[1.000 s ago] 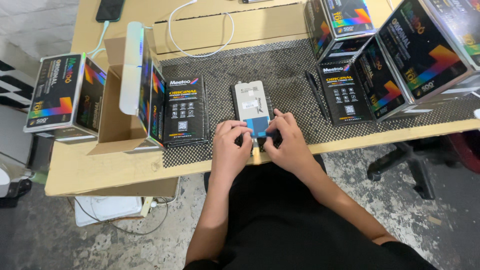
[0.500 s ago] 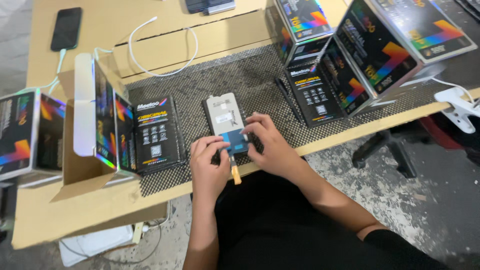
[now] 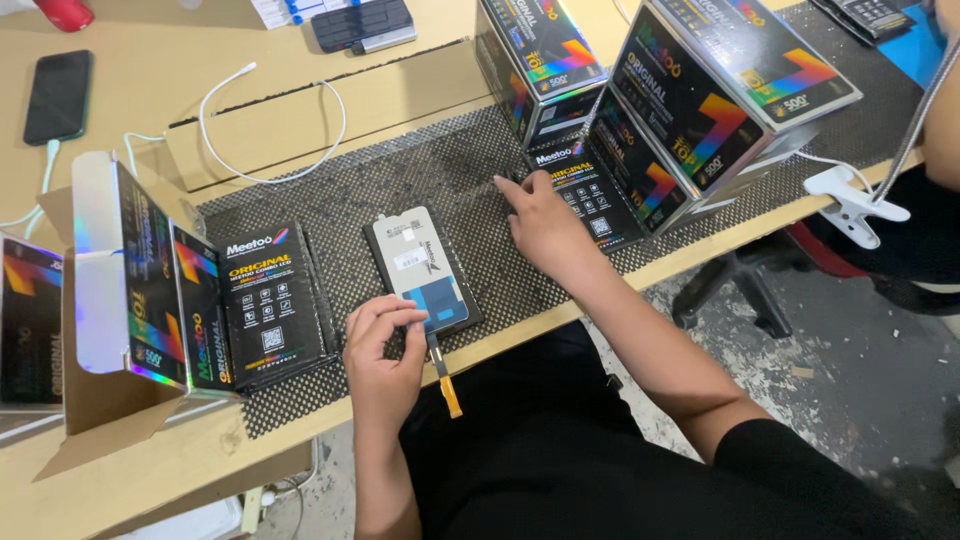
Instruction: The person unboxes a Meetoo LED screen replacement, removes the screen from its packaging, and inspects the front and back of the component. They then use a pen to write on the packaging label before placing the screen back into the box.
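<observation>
While the flat grey phone screen panel (image 3: 418, 268) lies on the dark mesh mat (image 3: 450, 170) on the wooden counter (image 3: 200, 60), the left hand (image 3: 383, 360) pinches its near edge by the blue patch. The right hand (image 3: 540, 222) holds nothing; its fingers touch a thin black pen (image 3: 512, 190) beside a flat black box (image 3: 585, 193).

The right hand (image 3: 540, 222) covers what may be a pen on the mat (image 3: 340, 210).

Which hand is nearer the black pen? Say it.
Right. The right hand has its fingertips at the black pen; the left hand is further off, at the phone screen panel.
</observation>
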